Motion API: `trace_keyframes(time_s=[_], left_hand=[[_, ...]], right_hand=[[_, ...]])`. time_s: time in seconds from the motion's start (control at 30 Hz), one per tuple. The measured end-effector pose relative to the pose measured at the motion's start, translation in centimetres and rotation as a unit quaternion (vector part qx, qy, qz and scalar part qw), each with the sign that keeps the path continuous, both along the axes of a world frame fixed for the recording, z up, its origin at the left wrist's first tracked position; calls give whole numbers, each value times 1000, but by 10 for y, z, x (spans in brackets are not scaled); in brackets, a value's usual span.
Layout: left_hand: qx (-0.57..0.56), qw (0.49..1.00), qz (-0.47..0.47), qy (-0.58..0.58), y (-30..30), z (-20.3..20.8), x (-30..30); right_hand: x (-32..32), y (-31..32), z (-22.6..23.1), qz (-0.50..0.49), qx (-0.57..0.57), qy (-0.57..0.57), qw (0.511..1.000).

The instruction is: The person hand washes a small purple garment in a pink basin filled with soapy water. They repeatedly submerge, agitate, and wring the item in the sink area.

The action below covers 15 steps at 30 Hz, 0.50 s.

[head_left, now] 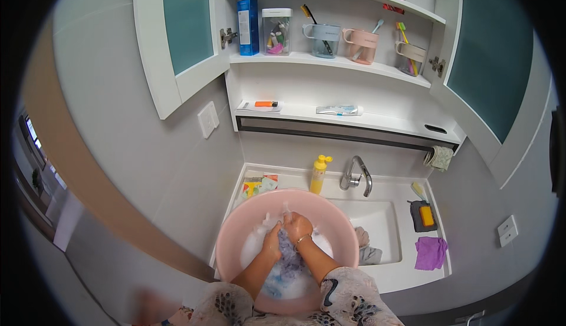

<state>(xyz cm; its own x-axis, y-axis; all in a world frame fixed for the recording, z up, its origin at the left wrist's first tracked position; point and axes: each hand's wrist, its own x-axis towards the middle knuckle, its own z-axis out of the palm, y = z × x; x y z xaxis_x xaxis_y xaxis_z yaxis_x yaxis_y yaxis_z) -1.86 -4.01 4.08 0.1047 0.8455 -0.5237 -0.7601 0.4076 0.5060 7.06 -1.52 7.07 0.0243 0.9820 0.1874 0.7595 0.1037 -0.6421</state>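
Both hands are down inside a wide pink plastic basin point(229, 243) of sudsy water. Between them runs a wet, bunched purple-grey patterned cloth point(289, 261), its lower part trailing into the foam. My right hand point(298, 226) is closed in a fist around the cloth's upper end, with a thin bracelet at the wrist. Close beside it, my left hand point(272, 242) grips the cloth's left side, thumb up; its fingertips are partly hidden. Something light blue point(274, 282) shows under the suds near me.
Right of the basin is a white sink point(386, 226) with grey and beige cloths point(369, 255) and a chrome faucet point(356, 175). A yellow bottle point(318, 174) stands behind. A purple cloth point(431, 253) and yellow soap point(426, 215) lie at right. Open cabinet doors point(188, 25) hang above.
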Motion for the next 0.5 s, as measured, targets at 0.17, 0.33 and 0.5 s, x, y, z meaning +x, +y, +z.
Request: trace_keyframes(time_s=[0.17, 0.33, 0.5], left_hand=[[179, 968, -42, -171, 15, -78, -29], [-19, 993, -112, -26, -12, 28, -6], [41, 996, -59, 60, 2, -1, -28]], right_hand=[[-22, -51, 1, 114, 137, 55, 983], [17, 10, -23, -5, -4, 3, 1000], [64, 31, -40, -54, -212, 478, 851]])
